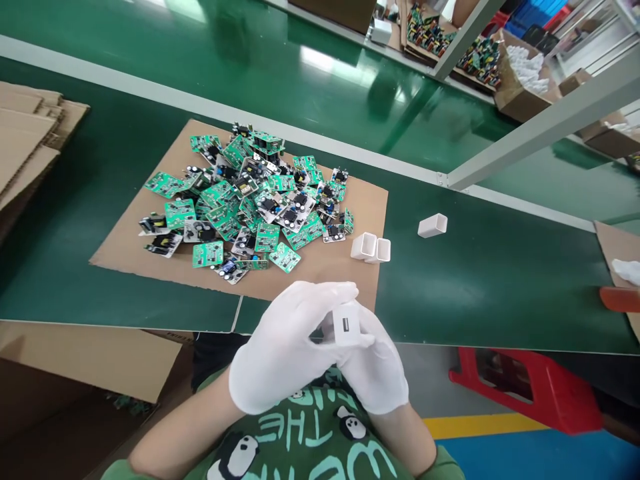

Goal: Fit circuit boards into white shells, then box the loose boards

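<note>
Both my hands wear white gloves and meet in front of my chest, near the table's front edge. Between them is a small white housing [346,324] with a dark USB-like slot facing up. My left hand [295,347] grips it from the left, thumb and fingers closed around it. My right hand [377,367] closes on it from the right and below. Beyond them, a pile of green circuit boards [225,213] lies on a flat cardboard sheet [160,267]. Two open white housings [364,246] stand at the sheet's right edge, and another white housing [432,226] lies farther right.
The green table [475,287] has a raised metal rail behind the cardboard. Stacked cardboard [25,140] is at the left. An open box [90,360] stands below the front edge. A red stool [530,387] is at lower right, and another person's finger or arm [620,299] shows at far right.
</note>
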{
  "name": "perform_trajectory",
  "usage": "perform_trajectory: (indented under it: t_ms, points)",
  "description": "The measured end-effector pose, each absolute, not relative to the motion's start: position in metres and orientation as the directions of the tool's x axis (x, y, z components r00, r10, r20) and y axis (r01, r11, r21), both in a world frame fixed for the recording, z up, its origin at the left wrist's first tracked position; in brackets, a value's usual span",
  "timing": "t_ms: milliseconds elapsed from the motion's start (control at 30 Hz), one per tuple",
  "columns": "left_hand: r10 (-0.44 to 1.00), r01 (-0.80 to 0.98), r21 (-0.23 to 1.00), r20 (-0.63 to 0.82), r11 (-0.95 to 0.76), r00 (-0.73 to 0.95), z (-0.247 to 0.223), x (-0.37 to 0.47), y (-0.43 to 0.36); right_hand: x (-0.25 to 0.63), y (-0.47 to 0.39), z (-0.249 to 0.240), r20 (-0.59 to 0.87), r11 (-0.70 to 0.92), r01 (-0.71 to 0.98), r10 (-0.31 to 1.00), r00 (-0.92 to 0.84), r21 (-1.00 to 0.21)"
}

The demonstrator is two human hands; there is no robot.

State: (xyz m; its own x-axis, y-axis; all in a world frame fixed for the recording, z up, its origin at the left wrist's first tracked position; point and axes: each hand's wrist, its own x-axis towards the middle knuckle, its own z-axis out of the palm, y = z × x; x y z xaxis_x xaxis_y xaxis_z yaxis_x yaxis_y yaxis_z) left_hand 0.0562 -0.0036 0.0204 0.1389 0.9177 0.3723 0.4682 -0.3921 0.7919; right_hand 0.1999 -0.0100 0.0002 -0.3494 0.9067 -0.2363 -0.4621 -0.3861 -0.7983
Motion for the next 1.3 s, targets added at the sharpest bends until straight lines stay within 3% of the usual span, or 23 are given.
perform_trajectory:
  t_ms: [133,300,400,567,700,833,933,1000,1100,1133,1300]
  points:
    - [0.920,0.498,0.778,0.370,-0.384,0.131,0.022,0.055,-0.007,0.197,-0.011,0.001,-0.176,-0.318,-0.405,0.921,-0.348,-0.857]
    - [0.939,0.501,0.799,0.328,-0.333,0.100,0.025,0.053,-0.007,0.195,-0.011,0.006,-0.126,-0.337,-0.459,0.893,-0.431,-0.822]
    - [0.954,0.483,0.825,0.285,-0.294,0.095,0.027,0.050,-0.005,0.195,-0.009,0.011,-0.156,-0.360,-0.435,0.886,-0.436,-0.826]
    - [0.970,0.447,0.861,0.218,-0.241,0.102,0.026,0.048,-0.005,0.192,-0.008,0.012,-0.221,-0.321,-0.243,0.904,-0.366,-0.915]
    - [0.964,0.416,0.869,0.242,-0.267,0.113,0.024,0.050,-0.005,0.194,-0.012,0.007,-0.246,-0.351,-0.257,0.897,-0.367,-0.900]
    - [0.899,0.482,0.761,0.396,-0.435,0.186,0.019,0.042,0.000,0.220,0.011,0.022,-0.218,-0.299,-0.209,0.916,-0.338,-0.931]
    - [0.882,0.695,0.586,0.445,-0.417,0.154,0.011,0.030,0.011,0.247,0.073,0.043,-0.007,0.017,0.103,0.973,-0.230,-0.995]
    - [0.881,0.798,0.479,0.454,-0.367,0.133,0.004,0.026,0.018,0.258,0.135,0.049,0.210,0.215,0.438,0.976,-0.061,-0.873]
    - [0.871,0.836,0.409,0.467,-0.365,0.151,-0.007,0.030,0.021,0.261,0.238,0.042,0.334,0.156,0.840,0.942,0.032,-0.520]
    - [0.869,0.835,0.405,0.469,-0.372,0.160,-0.010,0.033,0.019,0.260,0.267,0.038,0.286,0.072,0.911,0.957,0.052,-0.405]
    - [0.875,0.834,0.404,0.451,-0.375,0.176,-0.017,0.045,0.010,0.251,0.339,0.025,0.092,-0.105,0.953,0.986,0.136,-0.286]
